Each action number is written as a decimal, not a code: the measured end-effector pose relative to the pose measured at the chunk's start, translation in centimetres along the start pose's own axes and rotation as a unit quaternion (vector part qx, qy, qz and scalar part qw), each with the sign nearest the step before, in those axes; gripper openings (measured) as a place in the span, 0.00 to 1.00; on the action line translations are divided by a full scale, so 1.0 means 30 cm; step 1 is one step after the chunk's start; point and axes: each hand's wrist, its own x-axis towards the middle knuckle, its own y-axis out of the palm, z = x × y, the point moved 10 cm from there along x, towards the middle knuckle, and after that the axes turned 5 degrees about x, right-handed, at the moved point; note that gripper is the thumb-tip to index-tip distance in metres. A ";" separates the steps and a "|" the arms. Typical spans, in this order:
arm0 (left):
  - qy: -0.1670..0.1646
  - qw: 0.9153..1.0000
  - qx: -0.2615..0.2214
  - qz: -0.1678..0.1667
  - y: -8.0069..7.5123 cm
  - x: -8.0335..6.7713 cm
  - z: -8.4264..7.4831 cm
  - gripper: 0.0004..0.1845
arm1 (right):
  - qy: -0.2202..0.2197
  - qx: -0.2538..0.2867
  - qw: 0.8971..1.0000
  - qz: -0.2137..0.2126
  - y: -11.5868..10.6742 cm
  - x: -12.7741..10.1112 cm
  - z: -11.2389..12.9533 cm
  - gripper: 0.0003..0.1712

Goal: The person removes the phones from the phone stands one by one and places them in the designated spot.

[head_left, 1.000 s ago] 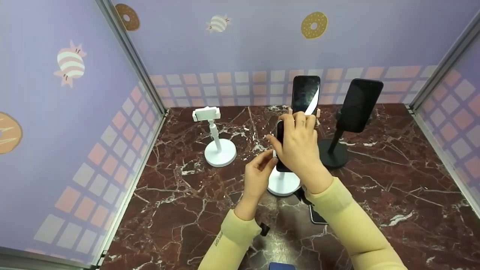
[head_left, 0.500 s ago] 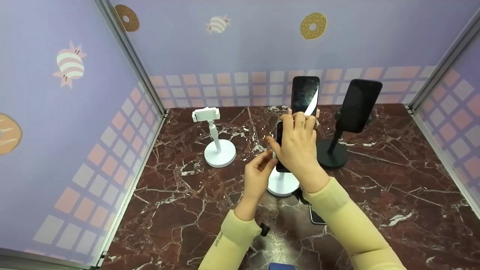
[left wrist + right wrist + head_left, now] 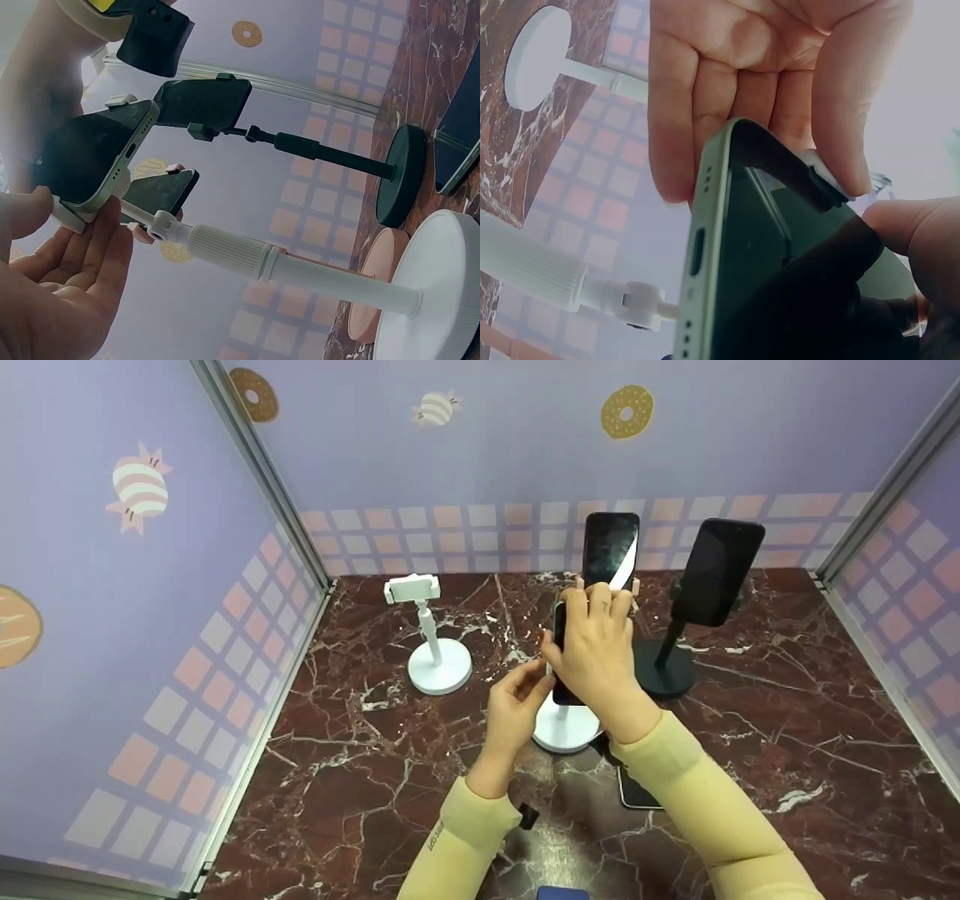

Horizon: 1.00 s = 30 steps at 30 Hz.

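A black-screened smartphone (image 3: 97, 150) with a pale rim sits at the head of a white phone stand (image 3: 566, 730). My left hand (image 3: 511, 721) pinches the stand's white clamp jaw at the phone's left edge. In the left wrist view, the thumb lies on that clamp, with the other fingers behind the phone. My right hand (image 3: 600, 656) covers most of the phone from above and grips it, thumb by its left side. The right wrist view shows the phone's port edge close up, beside the left fingers. The clamp's far side is hidden by the right hand.
Behind stands a pink stand holding a phone (image 3: 611, 551); a black stand at right holds another phone (image 3: 718, 571). A white phone stand (image 3: 440, 665) is at left. One phone (image 3: 637, 793) lies under the right forearm; a blue object (image 3: 562, 893) shows at the front edge.
My right thumb has moved slightly right, in against the phone's left side. The left hand, the phone and the stands keep their places.
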 end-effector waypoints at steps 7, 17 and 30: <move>0.000 1.000 0.005 -0.001 0.002 -0.004 -0.004 0.13 | 0.002 0.004 1.000 0.016 0.002 0.005 0.002 0.28; 0.004 1.000 -0.005 -0.016 0.004 -0.008 -0.002 0.12 | -0.002 0.005 1.000 0.021 0.005 0.010 0.003 0.28; 0.009 1.000 0.001 -0.022 0.008 -0.010 -0.016 0.13 | 0.005 0.017 0.999 0.033 0.008 0.012 -0.011 0.28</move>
